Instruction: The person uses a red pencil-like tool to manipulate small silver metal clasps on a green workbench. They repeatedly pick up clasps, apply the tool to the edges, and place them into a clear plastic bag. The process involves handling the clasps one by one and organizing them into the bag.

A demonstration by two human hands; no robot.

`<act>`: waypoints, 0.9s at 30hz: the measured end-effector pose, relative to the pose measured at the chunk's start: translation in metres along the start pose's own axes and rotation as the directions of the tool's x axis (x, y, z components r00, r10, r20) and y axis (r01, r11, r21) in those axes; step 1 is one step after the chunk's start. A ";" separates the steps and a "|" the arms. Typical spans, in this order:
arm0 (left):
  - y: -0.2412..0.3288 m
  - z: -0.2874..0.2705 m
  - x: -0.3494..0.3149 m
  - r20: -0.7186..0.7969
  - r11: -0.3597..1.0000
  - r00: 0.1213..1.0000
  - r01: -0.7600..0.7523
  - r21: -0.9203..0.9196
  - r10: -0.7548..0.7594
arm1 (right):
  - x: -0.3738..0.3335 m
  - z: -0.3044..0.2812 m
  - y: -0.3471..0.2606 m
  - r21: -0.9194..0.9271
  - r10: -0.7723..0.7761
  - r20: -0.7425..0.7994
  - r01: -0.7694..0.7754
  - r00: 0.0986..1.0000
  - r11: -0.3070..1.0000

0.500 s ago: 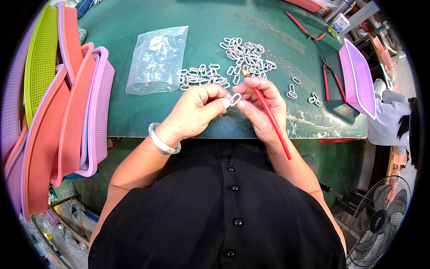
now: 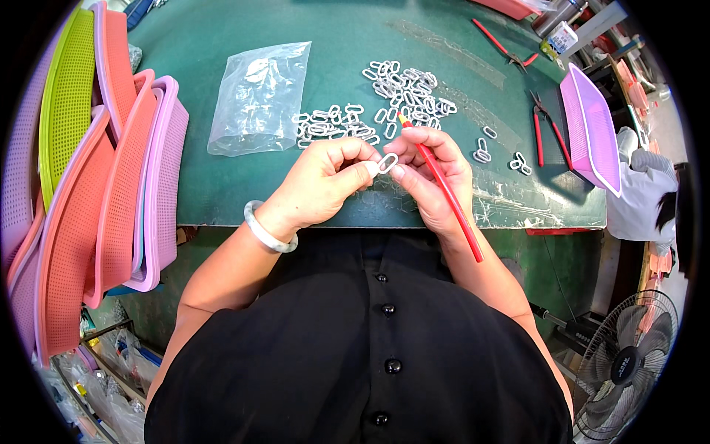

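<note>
Light is bright; edges bend, perhaps softening.

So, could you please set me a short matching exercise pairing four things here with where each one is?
Things
1. red pencil
2. clear plastic bag
3. pale bracelet
4. fan

Places
A. around the left wrist
B. at the picture's lower right
C. in the right hand
D. on the green table, left of the link piles

Pairs: 1-C; 2-D; 3-A; 4-B

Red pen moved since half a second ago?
No visible shift: the red pen slants across the front edge of the green table just as before.
</note>
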State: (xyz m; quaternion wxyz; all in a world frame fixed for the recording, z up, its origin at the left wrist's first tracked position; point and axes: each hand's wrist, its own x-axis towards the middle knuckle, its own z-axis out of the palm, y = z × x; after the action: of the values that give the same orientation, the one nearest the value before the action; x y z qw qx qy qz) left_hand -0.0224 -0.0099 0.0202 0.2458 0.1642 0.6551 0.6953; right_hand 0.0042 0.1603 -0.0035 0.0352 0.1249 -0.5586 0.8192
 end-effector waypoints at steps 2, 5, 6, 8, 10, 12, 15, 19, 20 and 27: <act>0.000 0.000 0.000 -0.001 1.000 1.000 -0.003 0.001 0.003 | 0.000 0.000 0.000 -0.004 0.000 0.002 0.000 1.000 1.000; -0.001 0.000 0.000 -0.010 1.000 1.000 0.000 0.006 0.000 | 0.000 -0.001 0.001 -0.006 0.002 0.001 -0.002 1.000 1.000; 0.000 0.000 0.000 -0.016 1.000 1.000 0.006 0.011 -0.006 | 0.000 -0.001 0.001 -0.006 0.006 -0.001 -0.006 1.000 1.000; 0.000 0.001 0.001 -0.027 1.000 1.000 0.012 0.007 -0.012 | 0.000 -0.001 0.002 0.001 0.012 0.001 -0.012 1.000 1.000; -0.001 0.002 0.001 -0.036 1.000 0.999 0.010 -0.011 -0.010 | 0.000 -0.002 0.004 0.018 0.019 0.007 -0.019 1.000 1.000; -0.002 0.003 0.001 -0.038 1.000 0.999 0.009 0.006 -0.009 | 0.000 -0.001 0.005 0.007 0.022 0.018 -0.022 1.000 1.000; -0.004 0.002 0.002 -0.032 1.000 0.999 0.021 0.004 -0.021 | -0.001 -0.002 0.006 -0.026 0.029 0.024 -0.028 0.999 0.999; -0.006 0.000 0.002 -0.020 0.999 0.999 0.025 0.030 -0.025 | -0.004 -0.007 0.004 -0.033 0.079 -0.037 -0.081 0.996 0.996; -0.006 0.000 0.001 -0.019 0.999 0.999 0.031 0.033 -0.031 | -0.005 -0.008 0.002 -0.030 0.106 -0.054 -0.108 0.993 0.994; -0.010 -0.001 0.001 -0.016 0.996 0.998 0.067 0.066 -0.066 | -0.009 -0.016 -0.003 -0.045 0.132 -0.098 -0.137 0.986 0.990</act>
State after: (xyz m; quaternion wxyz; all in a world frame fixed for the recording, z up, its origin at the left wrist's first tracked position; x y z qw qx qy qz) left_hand -0.0222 -0.0098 0.0105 0.2587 0.1457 0.6846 0.6657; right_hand 0.0112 0.1770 -0.0082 0.0094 0.0468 -0.5843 0.8101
